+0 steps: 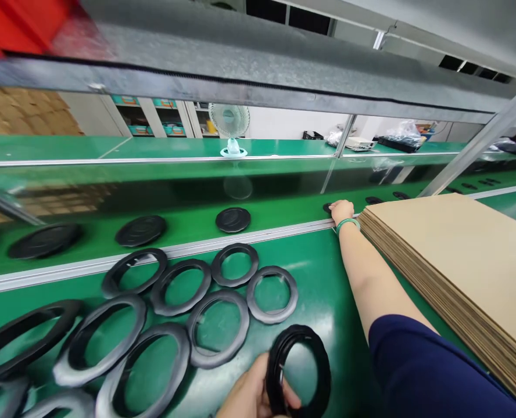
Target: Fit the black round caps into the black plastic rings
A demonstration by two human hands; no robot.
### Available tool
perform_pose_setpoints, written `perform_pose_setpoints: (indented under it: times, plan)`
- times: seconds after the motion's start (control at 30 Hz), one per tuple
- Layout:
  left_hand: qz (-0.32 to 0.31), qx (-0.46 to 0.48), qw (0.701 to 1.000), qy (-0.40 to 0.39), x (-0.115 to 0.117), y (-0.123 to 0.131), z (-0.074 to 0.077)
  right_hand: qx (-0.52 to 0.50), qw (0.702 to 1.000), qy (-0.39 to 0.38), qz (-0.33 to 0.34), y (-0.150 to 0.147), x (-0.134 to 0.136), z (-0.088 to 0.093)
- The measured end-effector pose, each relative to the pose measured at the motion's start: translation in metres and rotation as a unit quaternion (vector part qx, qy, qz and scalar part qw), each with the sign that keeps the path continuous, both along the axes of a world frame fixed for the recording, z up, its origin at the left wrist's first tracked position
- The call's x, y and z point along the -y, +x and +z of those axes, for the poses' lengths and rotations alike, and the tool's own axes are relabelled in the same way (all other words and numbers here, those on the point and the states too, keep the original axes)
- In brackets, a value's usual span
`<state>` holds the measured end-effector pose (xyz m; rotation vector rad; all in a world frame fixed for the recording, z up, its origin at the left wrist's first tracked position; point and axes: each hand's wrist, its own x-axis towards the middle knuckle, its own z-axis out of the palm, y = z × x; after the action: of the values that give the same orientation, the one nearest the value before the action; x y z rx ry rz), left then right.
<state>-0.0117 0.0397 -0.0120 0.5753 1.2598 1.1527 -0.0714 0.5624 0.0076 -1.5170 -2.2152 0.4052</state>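
Note:
In the lower middle of the head view my left hand (251,390) is closed around a black ring (320,363), which looks layered and is tilted up off the table. My right arm stretches far forward to the green conveyor belt. There my right hand (341,211), with a green bangle at the wrist, has its fingers bent at a small black disc (326,207), partly hidden by them. Several grey-black rings (272,316) lie flat on the green table left of my left hand. More round black discs (233,220) are spaced along the belt.
A tall stack of brown cardboard sheets (458,232) stands right of my right arm. A metal rail (275,233) edges the belt. Overhead runs a grey shelf (240,64), with a slanting post (480,139) at right. A small fan (229,125) stands on the far bench.

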Motion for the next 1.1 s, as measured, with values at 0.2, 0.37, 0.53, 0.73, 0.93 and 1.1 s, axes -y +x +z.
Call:
perform_pose_setpoints:
  times: [0.2,0.37,0.53,0.73,0.93,1.1]
  plan:
    - [0.072,-0.121,0.990,0.032,0.006,0.003,0.017,-0.165,0.982,-0.001,0.089,0.015,0.086,0.013]
    - [0.152,-0.186,0.970,0.029,0.008,-0.007,0.018,-0.274,0.941,-0.056,0.193,0.047,0.209,0.002]
    - [0.183,-0.207,0.961,0.030,0.008,-0.012,0.020,-0.368,0.836,-0.052,0.404,0.105,0.316,0.019]
    - [0.198,-0.181,0.963,0.015,0.008,-0.011,0.022,-0.357,0.741,0.082,0.563,0.127,0.347,0.019]
    - [0.253,-0.148,0.956,0.004,0.006,-0.011,0.023,-0.289,0.721,0.130,0.616,0.126,0.341,0.006]
    - [0.257,-0.152,0.954,-0.030,0.006,-0.012,0.025,-0.232,0.723,0.173,0.627,0.132,0.341,0.010]
